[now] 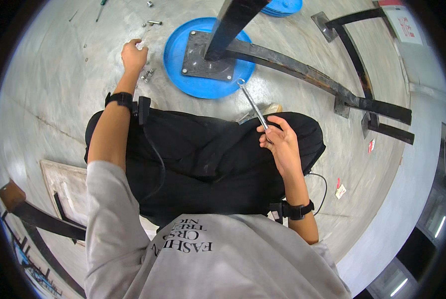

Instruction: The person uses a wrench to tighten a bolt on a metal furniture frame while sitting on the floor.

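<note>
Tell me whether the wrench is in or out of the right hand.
In: the right hand holds the wrench by one end; its ring end points toward the blue disc.

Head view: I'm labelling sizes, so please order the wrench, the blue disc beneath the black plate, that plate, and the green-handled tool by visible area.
Blue disc
Black plate
Wrench
Green-handled tool, at the top edge

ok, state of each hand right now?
Left hand: partly curled; can't tell whether its grip holds anything.
Right hand: closed on the shank of a metal wrench.
</note>
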A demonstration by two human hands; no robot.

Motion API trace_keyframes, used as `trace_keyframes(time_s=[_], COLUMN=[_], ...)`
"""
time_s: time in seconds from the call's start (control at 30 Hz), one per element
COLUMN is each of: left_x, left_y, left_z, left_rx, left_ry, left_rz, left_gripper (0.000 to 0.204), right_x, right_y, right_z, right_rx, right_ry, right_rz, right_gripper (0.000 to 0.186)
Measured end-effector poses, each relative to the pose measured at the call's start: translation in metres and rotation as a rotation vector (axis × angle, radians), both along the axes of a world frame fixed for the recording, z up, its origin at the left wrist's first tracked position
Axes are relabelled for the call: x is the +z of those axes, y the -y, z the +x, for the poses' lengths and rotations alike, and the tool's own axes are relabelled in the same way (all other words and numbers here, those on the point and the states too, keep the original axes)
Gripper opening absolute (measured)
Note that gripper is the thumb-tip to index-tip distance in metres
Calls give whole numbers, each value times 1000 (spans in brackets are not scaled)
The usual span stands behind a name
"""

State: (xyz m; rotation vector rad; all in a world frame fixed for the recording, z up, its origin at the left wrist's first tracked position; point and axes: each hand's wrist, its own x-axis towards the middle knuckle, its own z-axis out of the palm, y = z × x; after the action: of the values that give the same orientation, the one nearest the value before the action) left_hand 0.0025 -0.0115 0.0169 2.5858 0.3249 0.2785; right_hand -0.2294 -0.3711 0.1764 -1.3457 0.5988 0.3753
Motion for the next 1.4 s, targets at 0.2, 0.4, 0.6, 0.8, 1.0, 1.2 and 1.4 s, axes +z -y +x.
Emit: trace_keyframes(time_s=[0.2,0.4,0.6,0.8,1.0,1.2,1.4], left_x=[57,65,17,22,19,17,19], left_y=[86,125,109,115,117,126,128], left_z=[-63,-131,-115,-123,-121,-120,-121], left_rx=[226,147,375,464,267,206,244], left_ry=[-67,-591,-407,-349,-413,-393,-220], left_rz=[-1041,-1366,-1221,-1130,-1039,-886,-1065], left_gripper=[33,38,48,51,60,63,50], right_x=[-16,-26,-68,-113,-116,-125,-123], right_y=[-7,-29,-64,-122,-120,-121,-115], right_z=[7,11,32,43,51,52,61], right_rx=[31,118,248,156,213,102,209], right_ry=[14,-5,-117,-97,-170,-142,-202], right_rz=[-4,-70,67,20,-135,-197,-162], right_gripper=[34,37,35,23,17,16,21])
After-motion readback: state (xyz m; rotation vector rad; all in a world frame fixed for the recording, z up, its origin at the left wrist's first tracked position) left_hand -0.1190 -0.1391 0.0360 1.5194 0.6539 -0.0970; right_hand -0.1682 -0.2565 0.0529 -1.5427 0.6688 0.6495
